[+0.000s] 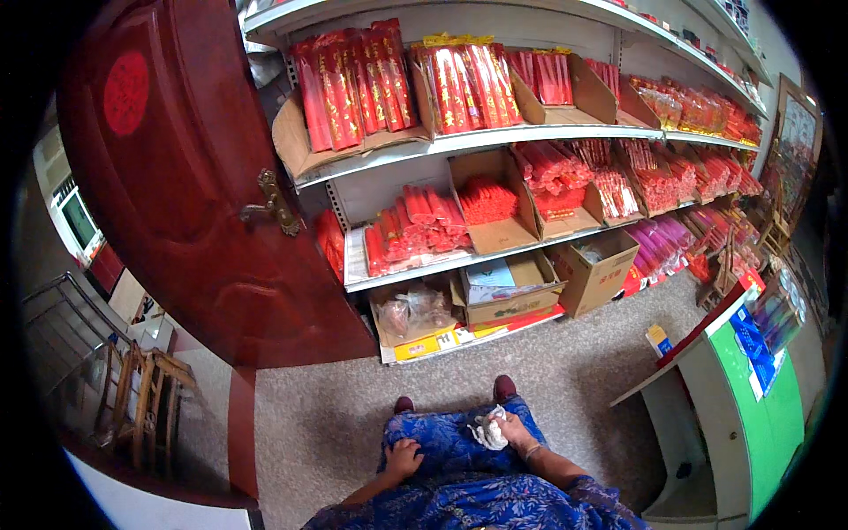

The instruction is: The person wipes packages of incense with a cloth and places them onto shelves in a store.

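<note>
My right hand (517, 432) is closed around a crumpled white cloth (489, 429), held over the lap of a blue patterned garment (457, 491). My left hand (403, 458) rests on the same garment at the left thigh, fingers a little apart, holding nothing. Two dark red shoes (505, 388) show beyond the knees on the speckled floor. In front stand metal shelves (411, 270) with red packaged goods in cut cardboard boxes.
A dark red door (199, 199) with an ornate handle stands at the left, wooden folding chairs (142, 397) near it. A green-topped counter (762, 424) is at the right. An open cardboard box (596, 281) stands on the floor by the lowest shelf.
</note>
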A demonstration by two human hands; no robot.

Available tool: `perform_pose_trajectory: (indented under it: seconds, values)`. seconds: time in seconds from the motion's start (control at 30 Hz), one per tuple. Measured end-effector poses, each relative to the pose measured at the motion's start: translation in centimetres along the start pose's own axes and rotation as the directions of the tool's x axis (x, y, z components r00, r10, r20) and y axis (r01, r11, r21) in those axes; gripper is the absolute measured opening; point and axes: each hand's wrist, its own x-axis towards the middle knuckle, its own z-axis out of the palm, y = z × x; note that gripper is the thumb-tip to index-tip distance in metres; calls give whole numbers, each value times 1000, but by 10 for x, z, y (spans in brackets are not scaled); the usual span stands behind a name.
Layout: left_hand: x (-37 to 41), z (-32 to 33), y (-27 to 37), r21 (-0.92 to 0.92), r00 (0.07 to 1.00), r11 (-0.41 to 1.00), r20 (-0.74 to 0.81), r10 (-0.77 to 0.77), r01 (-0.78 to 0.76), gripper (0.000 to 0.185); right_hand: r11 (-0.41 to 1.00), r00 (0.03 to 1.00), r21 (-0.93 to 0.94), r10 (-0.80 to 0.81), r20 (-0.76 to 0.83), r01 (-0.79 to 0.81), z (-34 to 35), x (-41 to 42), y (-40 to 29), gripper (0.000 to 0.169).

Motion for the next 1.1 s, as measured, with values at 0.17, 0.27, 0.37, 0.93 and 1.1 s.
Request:
perform_pose_trajectory:
  seconds: [0.17, 0.27, 0.37, 0.93, 1.1]
  values:
    - [6, 0, 2, 8, 999, 1000, 48, -21, 21, 38, 999, 997, 20, 26, -74, -25, 0, -1, -2, 22]
    - [8, -6, 7, 14, 996, 999, 75, -42, 41, 38, 1000, 997, 4, -27, -67, 27, -8, 10, 16, 22]
    - [5, -10, 6, 12, 994, 998, 87, -64, 64, 39, 999, 998, 34, 16, -65, -13, -1, 5, 6, 22]
    - [40, -3, -17, -140, 966, 987, 256, -41, 78, 29, 984, 997, 175, 40, -59, -29, -4, 6, 6, 17]
    - [202, -151, -6, 206, 936, 915, 26, 350, -348, 19, 957, 989, 273, 121, -81, -95, -18, 16, 10, 21]
